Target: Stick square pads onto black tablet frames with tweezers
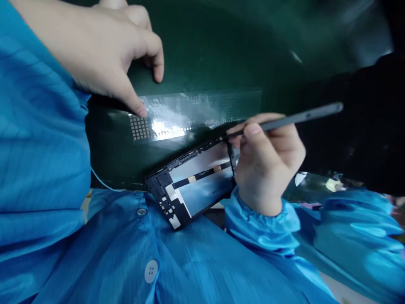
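My left hand (110, 50) is at the upper left, palm down, fingers bent and apart. Its thumb tip touches a clear plastic sheet (202, 109) beside a grid of small grey square pads (139, 127) at the sheet's left end. My right hand (268, 164) grips slim dark grey tweezers (303, 116), their rounded back end pointing right. The tip lies close to the upper edge of an opened phone body (202, 192), whose right end is partly behind my right hand. That body is tilted at the table's near edge, showing a silvery inside and a black ribbon cable (205, 173).
The dark green table mat (205, 50) stretches beyond both hands. A thin blue cord (103, 182) runs near my left sleeve. At the right are a black shape (348, 126), a blue sleeve (357, 228) and some blurred small items on the table.
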The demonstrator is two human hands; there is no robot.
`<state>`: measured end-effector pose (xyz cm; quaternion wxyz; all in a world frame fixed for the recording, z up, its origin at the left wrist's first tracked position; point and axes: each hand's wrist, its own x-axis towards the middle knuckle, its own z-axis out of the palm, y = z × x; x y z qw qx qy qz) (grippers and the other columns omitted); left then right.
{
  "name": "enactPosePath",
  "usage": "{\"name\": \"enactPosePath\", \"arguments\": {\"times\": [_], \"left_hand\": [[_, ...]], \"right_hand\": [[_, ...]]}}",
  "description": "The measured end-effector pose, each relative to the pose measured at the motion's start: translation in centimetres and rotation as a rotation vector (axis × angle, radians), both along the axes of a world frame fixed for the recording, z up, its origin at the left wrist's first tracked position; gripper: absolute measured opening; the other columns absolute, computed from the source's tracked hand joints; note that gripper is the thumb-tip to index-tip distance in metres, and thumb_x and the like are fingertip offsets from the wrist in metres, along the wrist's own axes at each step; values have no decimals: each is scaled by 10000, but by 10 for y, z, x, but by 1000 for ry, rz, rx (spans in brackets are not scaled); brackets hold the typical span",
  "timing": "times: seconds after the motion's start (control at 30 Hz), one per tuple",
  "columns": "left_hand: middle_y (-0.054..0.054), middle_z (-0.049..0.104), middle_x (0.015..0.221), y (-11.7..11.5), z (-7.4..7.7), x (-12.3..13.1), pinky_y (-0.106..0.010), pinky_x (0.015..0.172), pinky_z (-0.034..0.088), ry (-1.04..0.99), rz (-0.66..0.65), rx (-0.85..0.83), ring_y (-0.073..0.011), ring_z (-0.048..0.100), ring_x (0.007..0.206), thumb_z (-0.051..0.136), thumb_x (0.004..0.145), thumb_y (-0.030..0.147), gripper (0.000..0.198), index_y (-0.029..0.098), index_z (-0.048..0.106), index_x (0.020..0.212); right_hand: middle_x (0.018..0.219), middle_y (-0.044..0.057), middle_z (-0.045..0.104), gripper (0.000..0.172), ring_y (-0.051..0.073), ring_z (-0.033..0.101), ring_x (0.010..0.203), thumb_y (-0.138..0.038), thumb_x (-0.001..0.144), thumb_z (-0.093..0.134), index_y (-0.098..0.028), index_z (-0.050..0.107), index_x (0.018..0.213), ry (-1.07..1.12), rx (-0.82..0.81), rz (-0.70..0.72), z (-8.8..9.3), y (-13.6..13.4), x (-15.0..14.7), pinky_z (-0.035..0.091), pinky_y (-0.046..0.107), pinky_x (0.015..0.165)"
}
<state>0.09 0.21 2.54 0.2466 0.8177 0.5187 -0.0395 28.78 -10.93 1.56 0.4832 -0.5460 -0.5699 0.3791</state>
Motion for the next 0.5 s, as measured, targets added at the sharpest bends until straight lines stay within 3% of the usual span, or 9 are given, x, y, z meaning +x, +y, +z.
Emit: {"name": "enactPosePath", "arguments": {"times": [0.1, 0.2, 0.37, 0.5], "left_hand": [[-103, 494, 1276, 2, -4, -2, -615, 1275, 354, -25, 1, 40, -491, 380, 1538, 61, 195, 1187, 1527, 213, 727, 1165], [-89, 486, 1275, 9, -14, -11, -598, 1239, 357, -5, -29, 89, -453, 447, 1479, 136, 237, 1197, 1471, 242, 728, 1187], [-62, 524, 1313, 20, -34, -27, -528, 1258, 309, -28, -143, 158, -264, 531, 1237, 301, 414, 1166, 1282, 260, 714, 1223], [-46, 545, 1328, 20, -37, -29, -452, 1278, 285, -72, -136, 158, -258, 524, 1246, 351, 471, 1148, 1211, 278, 717, 1231]], "right_hand": [[924, 0, 796, 104, 147, 777, 787, -294, 1000, 803, -254, 766, 1089, -36, 70, -119, -9, -25, 11, 658, 280, 709], [991, 6, 818, 130, 168, 830, 902, -279, 1005, 800, -264, 753, 1126, -62, 126, -88, -19, -32, 9, 703, 315, 801], [1010, 23, 802, 113, 188, 833, 956, -251, 1018, 773, -256, 735, 1124, -110, 181, -70, -28, -28, 5, 713, 363, 876], [1034, 25, 807, 132, 202, 822, 967, -241, 1036, 740, -274, 721, 1162, -242, 190, -54, -24, -36, 10, 705, 386, 881]]}}
